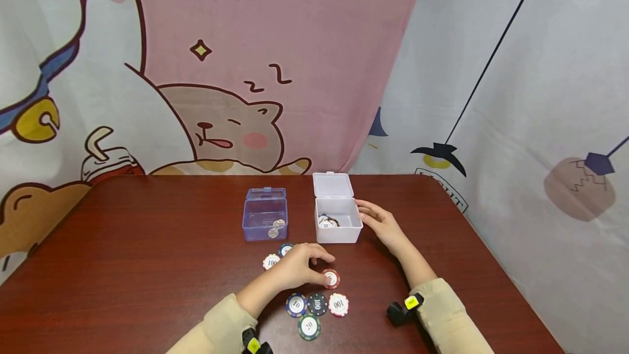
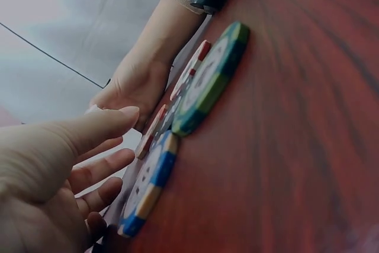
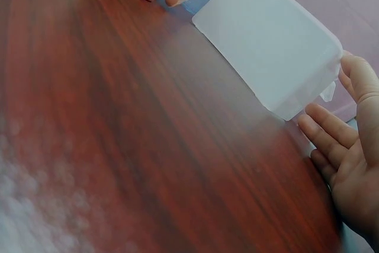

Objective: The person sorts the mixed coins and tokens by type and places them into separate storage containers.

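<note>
My left hand (image 1: 298, 266) hovers over a red poker chip (image 1: 331, 278), its thumb tip overlapping the chip's edge. In the left wrist view the thumb and fingers (image 2: 98, 173) are spread apart with nothing between them. Below lie a blue chip (image 1: 296, 305), a black chip (image 1: 317, 304), a white-and-red chip (image 1: 338, 305) and a green chip (image 1: 309, 326). My right hand (image 1: 385, 228) rests its fingertips along the right side of an open white box (image 1: 339, 235). Several chips (image 1: 326, 222) lie inside that box, toward its left.
Left of the white box stands a clear blue box (image 1: 256, 232), lid raised, with silver coins (image 1: 273, 232) inside. Another white chip (image 1: 270, 261) and a dark blue chip (image 1: 285, 249) sit behind my left wrist. A printed curtain (image 1: 314, 70) hangs behind the brown table (image 1: 147, 266).
</note>
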`<state>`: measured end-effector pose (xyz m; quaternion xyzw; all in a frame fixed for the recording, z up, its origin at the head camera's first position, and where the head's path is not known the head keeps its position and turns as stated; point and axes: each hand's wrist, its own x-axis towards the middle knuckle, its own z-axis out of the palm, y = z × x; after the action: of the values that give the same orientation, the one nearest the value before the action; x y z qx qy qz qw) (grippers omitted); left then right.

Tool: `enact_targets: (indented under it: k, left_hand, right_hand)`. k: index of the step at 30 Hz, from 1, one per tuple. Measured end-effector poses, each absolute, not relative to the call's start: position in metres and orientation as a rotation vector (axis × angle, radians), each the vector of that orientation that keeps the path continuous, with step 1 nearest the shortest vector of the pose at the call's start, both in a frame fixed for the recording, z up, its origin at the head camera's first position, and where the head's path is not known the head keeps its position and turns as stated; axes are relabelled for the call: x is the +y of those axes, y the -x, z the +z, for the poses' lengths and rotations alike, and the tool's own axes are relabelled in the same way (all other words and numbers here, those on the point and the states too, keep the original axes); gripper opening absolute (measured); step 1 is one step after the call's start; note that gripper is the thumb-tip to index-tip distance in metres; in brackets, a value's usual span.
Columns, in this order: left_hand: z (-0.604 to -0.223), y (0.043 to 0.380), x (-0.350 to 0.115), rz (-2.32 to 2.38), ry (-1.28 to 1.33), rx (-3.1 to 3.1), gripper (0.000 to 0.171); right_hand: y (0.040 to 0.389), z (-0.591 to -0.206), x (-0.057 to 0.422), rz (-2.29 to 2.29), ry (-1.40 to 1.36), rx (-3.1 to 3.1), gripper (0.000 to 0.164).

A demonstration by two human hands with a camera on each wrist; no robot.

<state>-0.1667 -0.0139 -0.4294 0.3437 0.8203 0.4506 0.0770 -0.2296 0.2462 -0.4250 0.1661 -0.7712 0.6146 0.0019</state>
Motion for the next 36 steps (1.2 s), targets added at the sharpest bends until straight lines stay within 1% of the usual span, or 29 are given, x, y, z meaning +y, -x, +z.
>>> enact_targets:
  k: [10,25,36]
  left_hand:
    - [-0.4341,0.1685,-0.0147,1.339,-1.123,2.458,0.038]
    - [-0.4359,0.1658,-0.0106,1.204,-1.102,2.553,0.042]
    - [-0.4377,0.1651,-0.0089,1.167,-1.151,2.592,0.039]
  right_hand:
    - [0.2265,-0.4192,0.2441,1.892,-0.515,-2.449,0.042]
    - [0.2274,-0.4197,0.244,1.889,-0.517,-2.443,0.042]
    - [0.2272,-0.4233,0.2463,1.911,-0.499,-2.441,0.042]
